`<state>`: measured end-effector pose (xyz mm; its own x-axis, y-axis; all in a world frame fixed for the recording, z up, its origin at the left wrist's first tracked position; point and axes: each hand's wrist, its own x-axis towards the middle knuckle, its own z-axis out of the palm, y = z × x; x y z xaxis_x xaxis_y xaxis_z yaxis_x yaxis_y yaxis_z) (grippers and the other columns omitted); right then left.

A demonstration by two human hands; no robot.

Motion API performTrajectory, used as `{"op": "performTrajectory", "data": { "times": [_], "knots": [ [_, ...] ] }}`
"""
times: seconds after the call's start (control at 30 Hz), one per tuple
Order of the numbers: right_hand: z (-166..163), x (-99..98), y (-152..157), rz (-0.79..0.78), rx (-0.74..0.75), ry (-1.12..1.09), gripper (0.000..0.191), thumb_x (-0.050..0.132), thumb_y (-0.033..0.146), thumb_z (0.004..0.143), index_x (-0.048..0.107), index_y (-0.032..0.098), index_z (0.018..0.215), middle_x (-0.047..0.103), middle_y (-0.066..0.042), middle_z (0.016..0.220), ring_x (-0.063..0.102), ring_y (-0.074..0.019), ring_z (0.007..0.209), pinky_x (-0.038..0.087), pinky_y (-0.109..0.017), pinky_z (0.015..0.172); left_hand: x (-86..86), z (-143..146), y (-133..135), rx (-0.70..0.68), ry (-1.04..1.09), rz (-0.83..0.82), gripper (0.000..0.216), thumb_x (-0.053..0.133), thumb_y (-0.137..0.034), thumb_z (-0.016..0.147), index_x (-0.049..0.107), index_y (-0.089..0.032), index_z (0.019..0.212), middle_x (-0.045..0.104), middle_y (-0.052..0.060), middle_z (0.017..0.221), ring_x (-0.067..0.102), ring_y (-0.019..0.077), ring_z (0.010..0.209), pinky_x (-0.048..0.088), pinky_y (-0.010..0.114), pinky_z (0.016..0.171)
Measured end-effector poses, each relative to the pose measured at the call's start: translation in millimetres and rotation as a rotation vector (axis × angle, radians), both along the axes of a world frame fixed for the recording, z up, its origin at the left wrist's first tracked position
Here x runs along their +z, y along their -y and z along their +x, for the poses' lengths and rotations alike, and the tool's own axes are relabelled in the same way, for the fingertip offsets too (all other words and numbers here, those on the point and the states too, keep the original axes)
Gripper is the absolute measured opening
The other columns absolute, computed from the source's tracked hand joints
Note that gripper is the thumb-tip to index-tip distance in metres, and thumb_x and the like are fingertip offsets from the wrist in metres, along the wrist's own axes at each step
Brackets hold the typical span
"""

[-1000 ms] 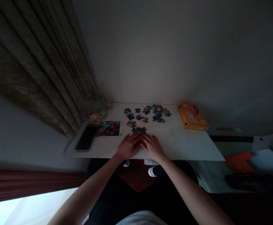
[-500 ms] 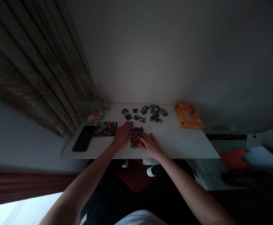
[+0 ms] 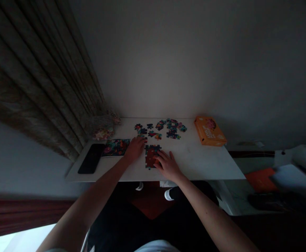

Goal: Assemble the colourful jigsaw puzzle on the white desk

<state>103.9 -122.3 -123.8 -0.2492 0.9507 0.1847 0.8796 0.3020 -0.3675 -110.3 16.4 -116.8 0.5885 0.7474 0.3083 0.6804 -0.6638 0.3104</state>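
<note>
A joined patch of jigsaw puzzle (image 3: 150,159), dark red with a patterned upper edge, lies near the front of the white table. My right hand (image 3: 170,167) rests on its right side, fingers spread, holding nothing. My left hand (image 3: 135,149) is up and left of the patch, its fingers closed on a small dark puzzle piece (image 3: 142,137) that they partly cover. Beside that hand is a colourful printed picture (image 3: 116,147), its right edge hidden by the hand. Several loose puzzle pieces (image 3: 172,127) lie farther back, some joined in clusters.
A black phone (image 3: 91,159) lies at the table's left, by the picture. Clear bags of puzzle pieces (image 3: 102,131) sit at the back left by the curtain (image 3: 45,80). An orange box (image 3: 210,132) stands at the back right. The wall borders the table's (image 3: 208,164) far edge.
My left hand has drawn slightly left, away from the joined patch, with the piece at its fingertips. My right hand has stayed on the patch. The camera view has shifted a little.
</note>
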Motion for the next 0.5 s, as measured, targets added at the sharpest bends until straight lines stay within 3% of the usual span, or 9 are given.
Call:
{"op": "performTrajectory", "data": {
  "times": [0.1,0.2,0.3,0.4,0.5],
  "knots": [
    [1.6,2.3,-1.4,0.004,0.014,-0.015,0.03,0.053,0.036,0.105,0.068,0.026,0.129,0.058,-0.015,0.152,0.046,-0.0327,0.147,0.024,-0.075,0.12,0.3,9.6,32.4,-0.178,0.083,-0.004,0.032,0.05,-0.022,0.102,0.069,-0.024,0.128,0.07,0.011,0.132,0.064,0.0255,0.125,0.049,0.047,0.113],
    [8.6,4.8,-7.9,-0.006,0.035,-0.062,0.023,0.054,0.032,0.105,0.073,0.027,0.115,0.063,-0.012,0.147,0.05,-0.0307,0.144,0.024,-0.073,0.12,-1.9,13.7,57.0,-0.311,0.106,-0.025,0.034,0.055,-0.024,0.1,0.067,-0.024,0.132,0.068,0.012,0.136,0.064,0.026,0.126,0.051,0.047,0.112],
    [22.1,5.2,-27.6,0.005,0.016,-0.19,0.02,0.057,0.029,0.102,0.077,0.026,0.102,0.074,-0.009,0.128,0.063,-0.027,0.127,0.037,-0.059,0.117,-3.1,13.2,65.4,-0.353,0.085,-0.019,0.039,0.057,-0.022,0.097,0.065,-0.021,0.136,0.062,0.015,0.144,0.059,0.0284,0.135,0.048,0.05,0.116],
    [38.1,3.2,-65.7,0.071,-0.138,-0.324,0.02,0.058,0.028,0.098,0.077,0.023,0.102,0.078,-0.011,0.109,0.071,-0.0247,0.106,0.051,-0.044,0.103,-1.8,13.1,65.8,-0.348,0.064,-0.008,0.037,0.057,-0.02,0.097,0.067,-0.021,0.132,0.063,0.015,0.143,0.057,0.0294,0.137,0.046,0.052,0.118],
    [48.5,1.7,-116.6,0.07,-0.346,-0.359,0.024,0.061,0.032,0.095,0.075,0.021,0.111,0.078,-0.01,0.105,0.072,-0.0244,0.096,0.055,-0.04,0.094,0.7,14.8,66.0,-0.335,0.065,-0.013,0.032,0.059,-0.021,0.096,0.07,-0.023,0.127,0.065,0.013,0.14,0.058,0.0294,0.137,0.047,0.052,0.117]
  ]
}}
